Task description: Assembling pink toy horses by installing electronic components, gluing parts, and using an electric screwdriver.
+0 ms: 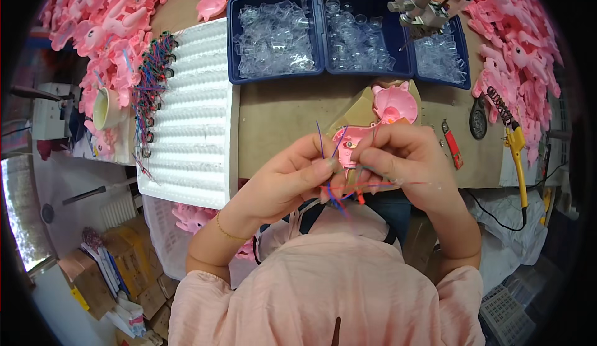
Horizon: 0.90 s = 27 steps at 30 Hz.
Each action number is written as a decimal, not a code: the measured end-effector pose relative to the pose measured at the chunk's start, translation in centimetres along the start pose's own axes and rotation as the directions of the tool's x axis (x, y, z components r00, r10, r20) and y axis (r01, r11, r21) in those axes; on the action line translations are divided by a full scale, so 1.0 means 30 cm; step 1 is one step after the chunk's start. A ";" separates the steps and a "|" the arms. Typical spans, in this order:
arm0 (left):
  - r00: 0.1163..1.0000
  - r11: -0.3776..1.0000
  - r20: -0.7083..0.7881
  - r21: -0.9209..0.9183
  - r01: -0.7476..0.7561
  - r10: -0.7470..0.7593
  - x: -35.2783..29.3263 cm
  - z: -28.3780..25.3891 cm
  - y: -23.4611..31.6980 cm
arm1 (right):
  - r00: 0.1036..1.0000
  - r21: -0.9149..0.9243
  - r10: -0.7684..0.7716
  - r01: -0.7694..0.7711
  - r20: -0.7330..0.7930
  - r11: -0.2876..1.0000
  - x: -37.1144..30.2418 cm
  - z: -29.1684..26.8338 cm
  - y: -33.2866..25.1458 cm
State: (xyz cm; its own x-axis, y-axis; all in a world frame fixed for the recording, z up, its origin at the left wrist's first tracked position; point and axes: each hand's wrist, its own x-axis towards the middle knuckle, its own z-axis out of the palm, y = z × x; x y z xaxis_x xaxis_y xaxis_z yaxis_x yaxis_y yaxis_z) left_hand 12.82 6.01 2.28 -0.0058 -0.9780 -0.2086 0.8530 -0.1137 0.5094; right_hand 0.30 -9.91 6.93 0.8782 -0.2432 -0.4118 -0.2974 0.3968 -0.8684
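Both my hands are raised close together in front of my chest, near the table's front edge. My left hand (305, 167) pinches a bundle of thin blue and red wires (336, 204), whose loose ends stick out above and below the fingers. With thumb and forefinger together, my right hand (403, 156) grips more of these thin wires. What the wires end in is too small and partly covered to tell. Just beyond the fingers, a pink plastic toy shell (395, 104) with a round head part lies on a tan holder (360, 108); my hands hide part of its body.
A white ridged foam tray (193, 112) at left carries wired parts (155, 66) along its edge. Blue bins (320, 75) of clear plastic pieces stand behind. Pink shells (519, 66) pile up on both sides. A red cutter (453, 145) and yellow-handled tool (516, 153) are at right.
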 end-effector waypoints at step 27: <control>0.595 0.492 -0.192 0.776 -0.395 0.780 0.000 0.063 -0.089 | 0.630 -0.818 -0.718 0.219 -0.297 0.531 -0.122 -0.040 0.050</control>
State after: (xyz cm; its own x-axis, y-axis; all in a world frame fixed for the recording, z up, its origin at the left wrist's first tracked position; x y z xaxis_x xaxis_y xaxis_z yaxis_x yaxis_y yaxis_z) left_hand 9.56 5.98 2.51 0.7627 -0.6369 0.1127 0.0175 0.1946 0.9807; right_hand -3.81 -9.48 6.82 0.6550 -0.7012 0.2817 -0.2724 -0.5668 -0.7775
